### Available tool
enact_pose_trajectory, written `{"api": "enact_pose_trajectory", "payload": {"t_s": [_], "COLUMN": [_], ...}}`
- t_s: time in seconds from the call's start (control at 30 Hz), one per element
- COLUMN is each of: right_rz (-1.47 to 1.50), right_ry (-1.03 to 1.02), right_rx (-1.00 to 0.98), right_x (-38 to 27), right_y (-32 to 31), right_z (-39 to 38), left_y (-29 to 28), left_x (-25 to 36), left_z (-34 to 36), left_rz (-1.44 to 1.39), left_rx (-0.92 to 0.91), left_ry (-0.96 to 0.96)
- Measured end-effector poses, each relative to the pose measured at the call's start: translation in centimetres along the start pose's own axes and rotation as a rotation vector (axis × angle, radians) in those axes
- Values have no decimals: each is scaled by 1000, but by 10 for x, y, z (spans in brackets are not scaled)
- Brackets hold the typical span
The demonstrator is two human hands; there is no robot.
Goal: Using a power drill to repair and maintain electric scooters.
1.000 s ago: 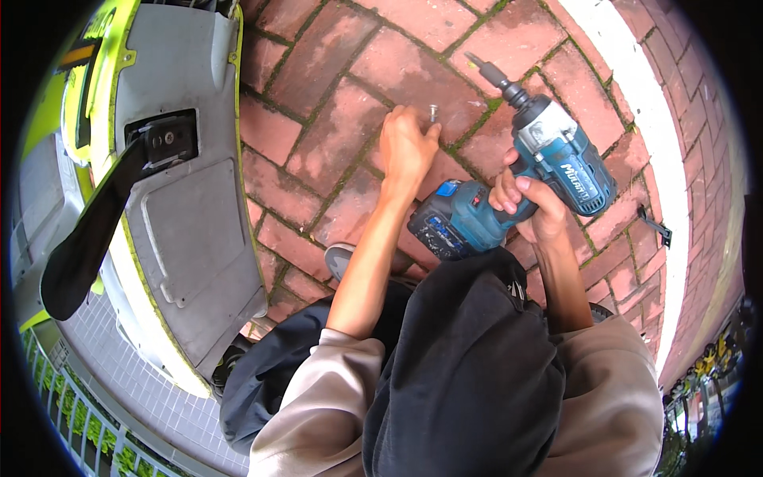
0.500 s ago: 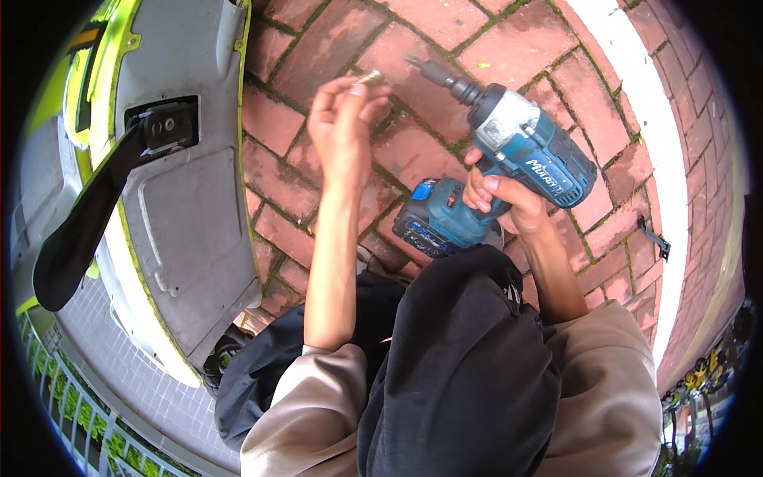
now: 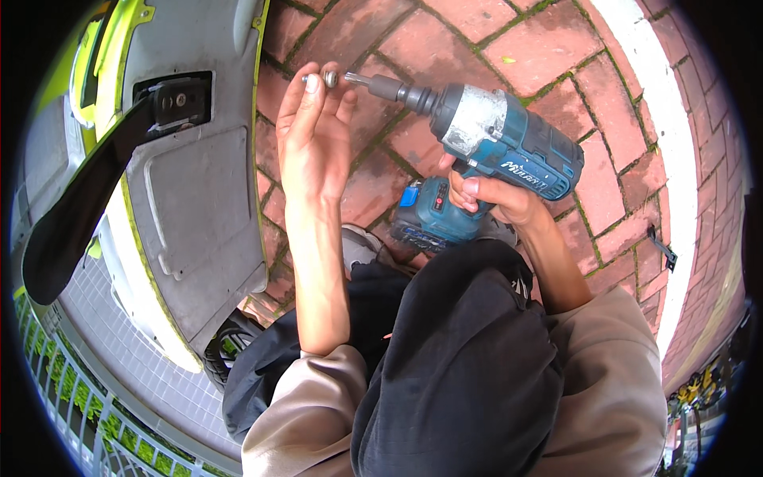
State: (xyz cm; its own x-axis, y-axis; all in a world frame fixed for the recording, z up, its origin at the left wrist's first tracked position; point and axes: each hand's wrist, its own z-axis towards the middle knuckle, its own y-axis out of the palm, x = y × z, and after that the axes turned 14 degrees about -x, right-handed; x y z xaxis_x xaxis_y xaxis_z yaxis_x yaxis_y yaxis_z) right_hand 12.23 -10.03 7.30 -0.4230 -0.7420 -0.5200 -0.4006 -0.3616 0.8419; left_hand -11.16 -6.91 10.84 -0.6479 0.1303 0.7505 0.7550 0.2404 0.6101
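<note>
At the far left, a black paddle-shaped arm [image 3: 75, 203] slants down from a grey panel [image 3: 199, 207] with a yellow-green edge; to the right, above red brick paving [image 3: 477, 20], the left hand [image 3: 314, 155] is palm up, thumb and fingers pinching a small metal bolt [image 3: 331, 79]; just beside the bolt's head is the tip of a driver bit [image 3: 373, 84], pointing left from a blue power driver [image 3: 517, 131]; the right hand [image 3: 506, 197] grips the driver's handle; farther right, a small black bracket [image 3: 661, 248] lies near a white stripe [image 3: 685, 183].
</note>
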Motion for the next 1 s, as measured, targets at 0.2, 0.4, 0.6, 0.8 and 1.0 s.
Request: {"api": "enact_pose_trajectory", "payload": {"t_s": [0.2, 0.4, 0.6, 0.8, 1.0], "right_rz": [-48, -19, 131, 145, 137], "right_ry": [-5, 45, 69, -19, -54], "right_rx": [9, -19, -97, -229, -273], "right_x": [-1, 0, 11, 22, 34], "right_y": [1, 1, 4, 26, 24], "right_z": [4, 9, 28, 91, 135], "left_y": [-3, -27, -35, -46, -55], "left_x": [-2, 8, 16, 46, 61], "left_z": [0, -3, -9, -3, 20], "left_rz": [-8, 59, 15, -239, -213], "left_rx": [32, -150, -148, 14, 147], "left_ry": [-55, -52, -27, 148, 216]}}
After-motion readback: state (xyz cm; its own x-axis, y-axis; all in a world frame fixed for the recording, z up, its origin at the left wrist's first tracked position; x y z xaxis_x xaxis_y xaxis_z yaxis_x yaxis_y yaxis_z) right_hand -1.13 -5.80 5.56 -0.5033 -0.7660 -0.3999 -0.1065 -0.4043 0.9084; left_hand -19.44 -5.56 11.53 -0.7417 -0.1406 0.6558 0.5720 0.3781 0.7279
